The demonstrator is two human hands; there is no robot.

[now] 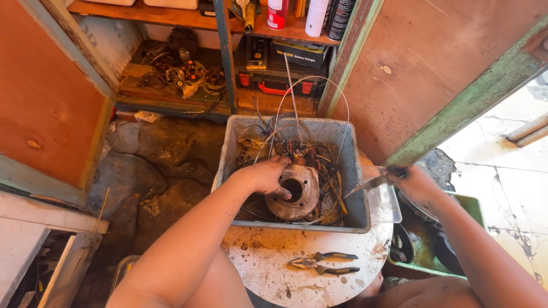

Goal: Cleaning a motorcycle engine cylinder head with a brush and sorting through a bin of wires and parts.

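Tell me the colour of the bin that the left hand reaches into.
The bin is grey and dirty, seen best in the head view.
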